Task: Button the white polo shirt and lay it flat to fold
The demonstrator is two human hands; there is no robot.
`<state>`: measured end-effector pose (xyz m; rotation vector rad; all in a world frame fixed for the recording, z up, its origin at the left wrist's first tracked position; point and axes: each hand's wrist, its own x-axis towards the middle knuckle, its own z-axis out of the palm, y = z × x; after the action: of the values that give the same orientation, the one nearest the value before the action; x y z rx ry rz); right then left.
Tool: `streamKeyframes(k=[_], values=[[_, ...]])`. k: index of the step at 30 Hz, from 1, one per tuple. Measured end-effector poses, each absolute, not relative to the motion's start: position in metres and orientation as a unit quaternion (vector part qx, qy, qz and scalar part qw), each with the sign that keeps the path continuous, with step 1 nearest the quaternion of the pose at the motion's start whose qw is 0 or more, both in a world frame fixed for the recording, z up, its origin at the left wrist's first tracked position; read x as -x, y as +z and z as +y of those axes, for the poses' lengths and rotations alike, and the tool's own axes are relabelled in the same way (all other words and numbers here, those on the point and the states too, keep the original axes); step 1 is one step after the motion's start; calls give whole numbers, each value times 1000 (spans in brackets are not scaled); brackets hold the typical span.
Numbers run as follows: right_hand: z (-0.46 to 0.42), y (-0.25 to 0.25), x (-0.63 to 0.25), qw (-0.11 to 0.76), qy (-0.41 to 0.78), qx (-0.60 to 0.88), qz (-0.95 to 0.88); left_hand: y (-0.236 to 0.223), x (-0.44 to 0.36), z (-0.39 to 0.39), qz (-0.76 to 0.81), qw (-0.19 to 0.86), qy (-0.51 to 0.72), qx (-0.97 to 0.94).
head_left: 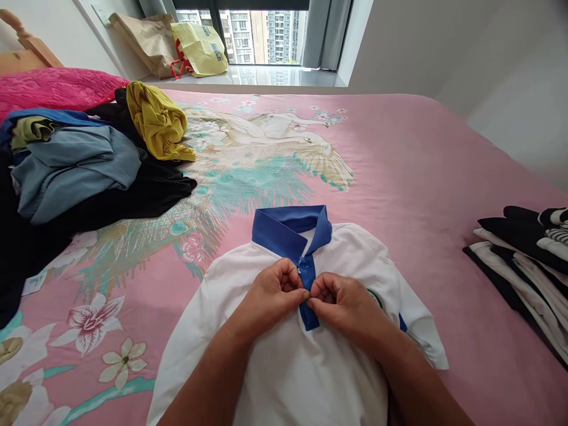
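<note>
Clearly, everything turns on the blue button strip point(309, 319), and I have it right between the two hands. Its long axis runs down from the collar point(277, 234) toward me, leaning a touch to the right at its lower end. The left hand point(276, 291) comes in from the left and the right hand point(344, 300) from the right; neither is nearer, since both meet at the strip partway down. Thumb and fingers are pinched together on each side, gripping the cloth there, though I can't tell whether a button sits between the tips.

The white shirt point(310, 378) lies front up on the pink bed point(399, 154), collar away from me, hem out of my view. Its blue collar stands in a rounded loop, and a small pale spot near the strip's top looks to me like a button. The body is softly wrinkled, the sleeves spread outward. Beside the right hand, I make out part of a green-edged badge point(376, 296).
</note>
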<state>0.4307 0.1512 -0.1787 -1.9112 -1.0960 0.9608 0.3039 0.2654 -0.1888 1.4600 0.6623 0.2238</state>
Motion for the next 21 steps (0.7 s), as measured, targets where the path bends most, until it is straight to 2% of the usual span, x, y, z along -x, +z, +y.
streamKeyframes(k=[3,6,8,14,18,21], values=[[151,-177,-430,376,348,729,-455,-190,-305,265,322,642,156,-678],[152,-180,-429,447,268,703,-485,-192,-306,268,359,519,228,-741],[154,-184,-428,466,208,675,-533,-194,-306,270,357,446,228,-788],[167,-190,-427,336,135,767,-529,-198,-308,272,315,334,210,-863],[177,-187,-428,265,142,804,-513,-199,-310,274,301,354,209,-860],[181,-187,-429,251,138,819,-497,-197,-310,274,295,388,205,-849]])
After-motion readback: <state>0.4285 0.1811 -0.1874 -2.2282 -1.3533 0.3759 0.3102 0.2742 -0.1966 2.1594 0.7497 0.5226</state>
